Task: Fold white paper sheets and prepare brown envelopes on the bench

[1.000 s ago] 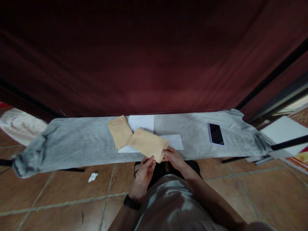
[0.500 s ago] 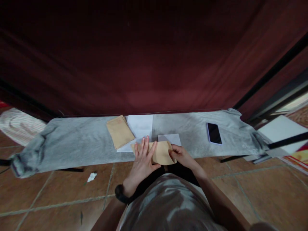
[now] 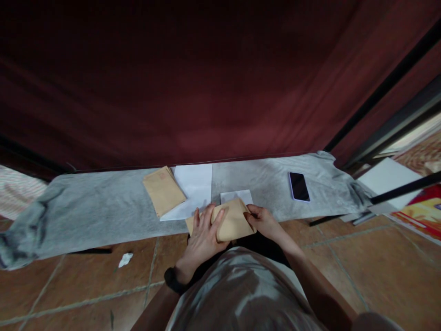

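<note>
Here, left fingers (image 3: 207, 215) and right fingers (image 3: 256, 210) grasp a brown envelope (image 3: 234, 222) beside grey cloth (image 3: 103, 202) above floor tiles (image 3: 86, 273)

The left grip (image 3: 203, 234) covers much of the envelope (image 3: 236, 221), its thumb tip out of sight beneath the near edge, while the fingertips of the right grip (image 3: 263, 221) are partly lost in shadow at the other end. The stack (image 3: 164, 191) hides part of the white sheet (image 3: 195, 181) and bears a mark too small to read, and the envelope overlaps the smaller paper (image 3: 237, 196). The left edge crops the striped cloth (image 3: 19, 193) and table (image 3: 96, 202), the right edge the red print (image 3: 425, 214), the bottom edge the shirt (image 3: 237, 294).
</note>
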A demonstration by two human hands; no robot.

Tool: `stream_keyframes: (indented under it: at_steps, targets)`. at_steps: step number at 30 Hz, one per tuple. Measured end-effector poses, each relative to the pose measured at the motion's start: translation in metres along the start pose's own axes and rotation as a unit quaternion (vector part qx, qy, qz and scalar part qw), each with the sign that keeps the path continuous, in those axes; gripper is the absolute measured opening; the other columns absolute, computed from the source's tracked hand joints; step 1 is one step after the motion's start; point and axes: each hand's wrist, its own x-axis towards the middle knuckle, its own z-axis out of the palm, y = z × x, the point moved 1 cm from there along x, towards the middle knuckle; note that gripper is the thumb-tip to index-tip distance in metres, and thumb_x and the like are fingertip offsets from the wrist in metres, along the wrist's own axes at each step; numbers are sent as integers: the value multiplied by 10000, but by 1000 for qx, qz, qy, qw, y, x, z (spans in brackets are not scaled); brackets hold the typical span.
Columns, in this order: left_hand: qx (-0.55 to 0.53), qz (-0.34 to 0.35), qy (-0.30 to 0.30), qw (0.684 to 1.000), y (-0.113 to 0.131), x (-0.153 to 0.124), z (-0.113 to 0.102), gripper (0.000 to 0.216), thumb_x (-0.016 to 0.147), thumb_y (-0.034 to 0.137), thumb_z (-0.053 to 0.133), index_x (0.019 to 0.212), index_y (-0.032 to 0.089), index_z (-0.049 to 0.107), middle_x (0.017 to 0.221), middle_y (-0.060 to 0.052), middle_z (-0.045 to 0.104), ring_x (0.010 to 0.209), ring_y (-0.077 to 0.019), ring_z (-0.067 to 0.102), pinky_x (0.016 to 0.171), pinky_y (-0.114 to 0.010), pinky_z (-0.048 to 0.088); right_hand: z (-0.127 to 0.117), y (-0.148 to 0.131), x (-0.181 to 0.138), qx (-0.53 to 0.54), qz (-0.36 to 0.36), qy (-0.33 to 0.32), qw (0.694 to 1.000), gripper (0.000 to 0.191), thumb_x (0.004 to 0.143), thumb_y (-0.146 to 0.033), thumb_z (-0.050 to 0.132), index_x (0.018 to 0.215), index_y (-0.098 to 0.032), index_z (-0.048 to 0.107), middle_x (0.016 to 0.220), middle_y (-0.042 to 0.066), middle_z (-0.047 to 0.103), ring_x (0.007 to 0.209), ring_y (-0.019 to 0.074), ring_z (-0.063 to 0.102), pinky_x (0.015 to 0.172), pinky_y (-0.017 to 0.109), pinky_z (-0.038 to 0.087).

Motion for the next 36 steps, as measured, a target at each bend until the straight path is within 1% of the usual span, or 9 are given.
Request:
stream_keyframes:
  at_steps: [6,8,11,13,15,20,26,30,36]
  targets:
    - [-10,-13,-16,1000,1,-4,5,908,788,390,688,1567,175,272,1452,-210,506,1388,-377,446,1211,-598,214,-5,24,-3,-78,46,60,994,115,837,-273,534,791,-214,622,628,-43,588,598,133,525,578,234,380]
    - [-19,-15,-27,999,2,-6,10,917,791,396,688,1572,180,259,1454,-205,510,1383,-374,452,1205,-586,234,-8,25,-8,-95,36,71,992,142,841,-275,544,893,-211,659,705,-19,651,650,153,583,630,254,425]
    - [-29,-28,-39,998,2,-7,18,979,787,402,696,1595,177,190,1478,-201,492,1381,-366,456,1200,-569,255,-17,19,-19,-102,2,150,983,266,872,-310,549,1089,-209,664,956,52,723,815,196,656,765,310,486]
    - [-29,-37,-48,998,1,-8,23,1028,773,401,710,1605,174,152,1500,-197,472,1387,-366,449,1201,-569,255,-22,12,-27,-90,-7,190,978,273,907,-352,528,1090,-210,673,1023,78,720,869,211,663,814,334,500]
    - [-22,-36,-56,998,2,-6,26,1025,765,384,720,1605,174,171,1522,-199,453,1410,-373,423,1209,-579,232,-22,7,-33,-56,1,161,985,298,936,-400,510,1073,-212,696,997,75,723,895,220,664,843,343,507]
    - [-11,-6,-82,997,13,3,26,945,765,329,748,1586,226,289,1557,-182,422,1457,-372,363,1235,-587,135,-9,9,-36,12,55,-9,998,369,890,-522,624,1044,-206,735,958,42,727,941,232,649,880,337,497]
    - [-22,39,-128,991,19,18,12,972,777,193,726,1601,322,229,1633,-127,332,1517,-345,272,1240,-579,75,1,35,-36,172,165,-38,970,473,738,-543,791,1052,-194,733,1033,75,751,1022,281,656,969,407,490]
    - [-40,67,-139,987,18,26,7,987,782,150,715,1600,368,208,1659,-94,291,1527,-335,253,1243,-570,60,0,50,-37,204,203,-57,956,452,704,-519,825,1037,-226,741,1046,76,761,1022,288,670,974,440,513]
    - [-28,82,-146,985,19,29,11,1038,757,170,768,1597,386,198,1667,-116,261,1524,-356,247,1221,-621,30,3,62,-38,219,221,10,950,375,757,-544,732,983,-245,731,1015,86,765,1034,308,692,963,462,531]
